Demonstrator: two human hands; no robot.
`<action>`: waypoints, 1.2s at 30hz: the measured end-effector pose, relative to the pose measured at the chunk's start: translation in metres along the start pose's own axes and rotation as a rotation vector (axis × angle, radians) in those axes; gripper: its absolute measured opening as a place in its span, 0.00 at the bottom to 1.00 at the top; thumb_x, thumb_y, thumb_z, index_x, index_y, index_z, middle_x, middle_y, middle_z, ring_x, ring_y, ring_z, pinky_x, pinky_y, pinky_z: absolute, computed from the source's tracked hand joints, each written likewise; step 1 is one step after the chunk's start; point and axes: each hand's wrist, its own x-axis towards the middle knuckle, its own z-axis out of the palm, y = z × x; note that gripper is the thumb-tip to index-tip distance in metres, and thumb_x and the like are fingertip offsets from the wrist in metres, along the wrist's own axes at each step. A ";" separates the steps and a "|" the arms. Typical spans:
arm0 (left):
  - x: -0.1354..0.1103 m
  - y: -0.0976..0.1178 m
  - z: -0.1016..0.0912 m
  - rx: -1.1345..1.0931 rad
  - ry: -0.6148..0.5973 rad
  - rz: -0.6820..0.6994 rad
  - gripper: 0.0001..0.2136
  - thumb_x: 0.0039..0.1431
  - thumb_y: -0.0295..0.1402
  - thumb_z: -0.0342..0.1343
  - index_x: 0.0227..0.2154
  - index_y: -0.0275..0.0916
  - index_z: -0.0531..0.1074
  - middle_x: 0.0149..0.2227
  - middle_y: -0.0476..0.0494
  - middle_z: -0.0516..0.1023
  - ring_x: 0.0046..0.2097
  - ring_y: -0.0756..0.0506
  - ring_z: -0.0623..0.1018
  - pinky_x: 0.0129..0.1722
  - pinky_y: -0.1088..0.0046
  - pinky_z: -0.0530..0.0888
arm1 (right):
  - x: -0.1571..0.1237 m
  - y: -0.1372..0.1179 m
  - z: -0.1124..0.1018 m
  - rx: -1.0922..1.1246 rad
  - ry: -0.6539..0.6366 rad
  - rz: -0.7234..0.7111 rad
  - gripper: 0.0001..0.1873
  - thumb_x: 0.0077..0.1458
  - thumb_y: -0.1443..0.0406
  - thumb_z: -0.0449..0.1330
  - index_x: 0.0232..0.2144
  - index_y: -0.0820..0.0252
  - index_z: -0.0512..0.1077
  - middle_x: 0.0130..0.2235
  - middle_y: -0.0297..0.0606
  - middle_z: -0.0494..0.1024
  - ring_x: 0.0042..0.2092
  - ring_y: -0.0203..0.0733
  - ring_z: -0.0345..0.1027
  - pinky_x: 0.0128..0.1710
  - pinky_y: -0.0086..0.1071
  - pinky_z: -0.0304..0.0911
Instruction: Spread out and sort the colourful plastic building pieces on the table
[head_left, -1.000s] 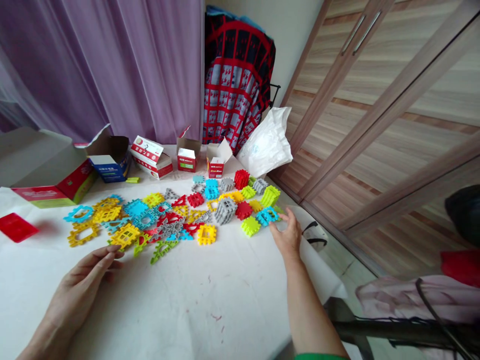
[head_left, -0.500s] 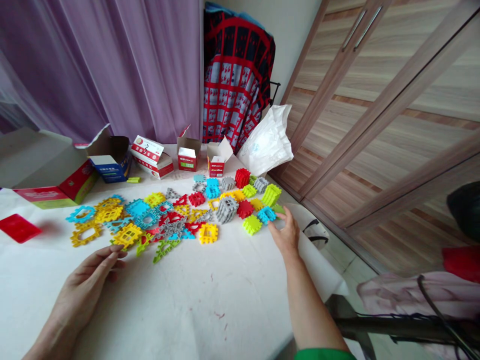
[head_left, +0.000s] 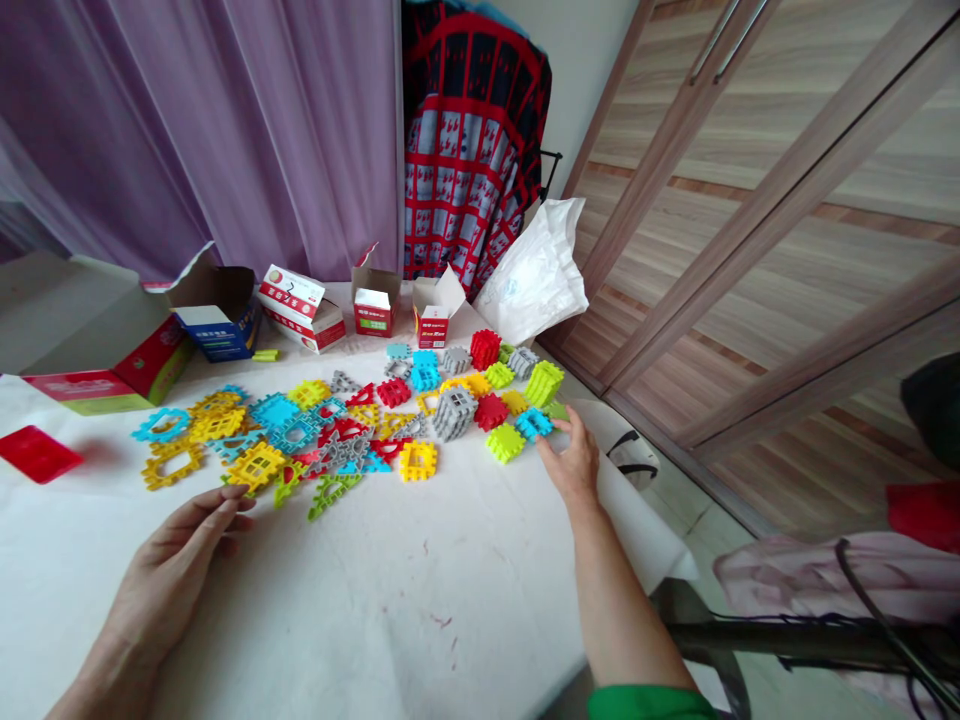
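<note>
The right hand [head_left: 574,462] is held open and empty, with its fingers spread just beside a blue plastic waffle block [head_left: 534,424]. The left hand [head_left: 176,560] is held loosely open, also empty, near a yellow waffle block [head_left: 255,465].

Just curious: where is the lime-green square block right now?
In the head view, the lime-green block sits at the right edge of the toy pile, just left of the right hand.

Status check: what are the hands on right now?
Left hand open, empty, near yellow waffle block. Right hand open, beside blue waffle block. Curled white sheet alongside.
</note>
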 end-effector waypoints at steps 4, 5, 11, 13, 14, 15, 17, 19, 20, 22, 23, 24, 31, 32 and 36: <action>0.000 -0.001 0.000 -0.020 0.001 -0.004 0.13 0.50 0.51 0.57 0.32 0.52 0.77 0.32 0.61 0.83 0.36 0.45 0.83 0.25 0.73 0.75 | -0.001 0.000 0.001 -0.012 0.009 0.020 0.36 0.49 0.56 0.61 0.59 0.59 0.59 0.45 0.46 0.81 0.49 0.56 0.71 0.49 0.50 0.64; 0.000 -0.001 0.000 -0.023 0.003 -0.005 0.12 0.49 0.51 0.57 0.32 0.52 0.77 0.32 0.61 0.83 0.35 0.45 0.83 0.25 0.73 0.75 | -0.001 0.000 0.001 -0.013 0.004 0.021 0.37 0.49 0.56 0.62 0.59 0.59 0.59 0.45 0.46 0.81 0.49 0.56 0.71 0.49 0.50 0.64; -0.001 0.000 0.000 -0.019 -0.001 0.014 0.10 0.52 0.47 0.55 0.33 0.51 0.77 0.32 0.61 0.83 0.33 0.47 0.82 0.25 0.73 0.75 | -0.001 0.004 0.001 -0.013 -0.035 0.009 0.36 0.52 0.55 0.61 0.60 0.61 0.59 0.47 0.49 0.80 0.50 0.57 0.72 0.50 0.49 0.64; -0.001 0.002 0.000 -0.013 -0.003 0.021 0.10 0.52 0.47 0.56 0.32 0.51 0.77 0.32 0.61 0.83 0.34 0.46 0.82 0.25 0.72 0.75 | -0.001 0.005 0.001 -0.016 -0.042 0.014 0.36 0.52 0.55 0.61 0.60 0.62 0.59 0.47 0.49 0.80 0.50 0.57 0.72 0.50 0.50 0.65; -0.001 0.003 0.001 -0.013 -0.001 0.022 0.10 0.51 0.47 0.56 0.32 0.51 0.77 0.32 0.61 0.83 0.34 0.46 0.82 0.25 0.72 0.75 | -0.001 0.005 0.002 -0.017 -0.041 0.017 0.36 0.51 0.55 0.61 0.60 0.62 0.59 0.47 0.49 0.80 0.50 0.58 0.72 0.50 0.50 0.65; -0.002 0.003 0.001 -0.013 0.001 0.022 0.11 0.51 0.48 0.56 0.32 0.51 0.77 0.32 0.61 0.83 0.34 0.45 0.83 0.25 0.73 0.75 | -0.001 0.005 0.002 -0.017 -0.040 0.018 0.37 0.51 0.55 0.61 0.60 0.62 0.59 0.47 0.49 0.80 0.50 0.58 0.71 0.49 0.50 0.65; -0.001 0.004 0.001 -0.016 0.005 0.014 0.11 0.50 0.49 0.56 0.32 0.51 0.77 0.32 0.61 0.83 0.35 0.45 0.83 0.24 0.73 0.75 | -0.001 0.005 0.002 -0.019 -0.032 0.019 0.36 0.51 0.55 0.61 0.60 0.61 0.60 0.47 0.49 0.80 0.50 0.58 0.72 0.49 0.50 0.65; -0.001 0.004 0.001 -0.019 0.006 0.004 0.11 0.50 0.49 0.56 0.31 0.51 0.77 0.32 0.60 0.83 0.35 0.45 0.83 0.24 0.73 0.75 | -0.001 0.004 0.002 -0.020 -0.027 0.020 0.36 0.50 0.56 0.62 0.60 0.60 0.60 0.46 0.48 0.80 0.49 0.57 0.72 0.49 0.50 0.66; -0.001 0.004 0.001 -0.018 0.005 0.001 0.12 0.50 0.49 0.56 0.31 0.51 0.77 0.32 0.61 0.83 0.35 0.44 0.83 0.24 0.73 0.75 | -0.001 0.003 0.002 -0.020 -0.026 0.021 0.36 0.50 0.56 0.62 0.59 0.60 0.60 0.46 0.48 0.80 0.49 0.57 0.72 0.49 0.49 0.66; -0.001 0.002 0.001 -0.016 0.001 0.005 0.11 0.51 0.49 0.56 0.32 0.52 0.77 0.32 0.61 0.83 0.36 0.44 0.83 0.25 0.72 0.75 | -0.001 0.001 0.002 -0.015 -0.023 0.026 0.36 0.50 0.55 0.61 0.59 0.61 0.61 0.46 0.48 0.81 0.49 0.56 0.72 0.49 0.49 0.65; 0.000 0.002 0.001 -0.014 0.001 0.010 0.11 0.51 0.49 0.56 0.33 0.51 0.76 0.33 0.62 0.83 0.37 0.43 0.83 0.25 0.72 0.75 | -0.001 0.000 0.002 -0.012 -0.014 0.031 0.36 0.50 0.55 0.61 0.59 0.61 0.62 0.46 0.47 0.81 0.49 0.56 0.72 0.49 0.49 0.65; 0.000 0.001 0.001 -0.010 -0.001 0.011 0.12 0.52 0.49 0.55 0.33 0.51 0.76 0.33 0.62 0.84 0.38 0.43 0.83 0.26 0.71 0.75 | -0.001 -0.002 0.003 -0.009 0.000 0.038 0.36 0.49 0.55 0.61 0.59 0.61 0.62 0.45 0.47 0.81 0.49 0.55 0.72 0.49 0.48 0.65; 0.000 -0.005 -0.001 -0.003 -0.012 -0.027 0.12 0.52 0.51 0.55 0.34 0.54 0.76 0.33 0.63 0.82 0.35 0.47 0.82 0.29 0.70 0.75 | -0.001 -0.009 0.004 -0.017 0.060 0.049 0.35 0.47 0.55 0.60 0.57 0.62 0.65 0.45 0.45 0.81 0.48 0.53 0.73 0.49 0.48 0.66; 0.001 -0.005 -0.001 -0.012 -0.010 -0.030 0.13 0.52 0.52 0.55 0.34 0.54 0.76 0.33 0.62 0.82 0.35 0.47 0.81 0.29 0.70 0.75 | -0.001 -0.010 0.003 -0.019 0.065 0.046 0.35 0.47 0.55 0.60 0.57 0.62 0.65 0.45 0.45 0.81 0.48 0.53 0.73 0.49 0.48 0.66; 0.003 0.002 -0.003 -0.098 -0.019 -0.110 0.23 0.40 0.57 0.64 0.33 0.45 0.77 0.34 0.51 0.82 0.31 0.47 0.79 0.26 0.73 0.75 | -0.001 -0.011 0.001 -0.029 0.094 0.030 0.32 0.50 0.55 0.58 0.56 0.63 0.66 0.45 0.46 0.81 0.47 0.54 0.73 0.49 0.47 0.65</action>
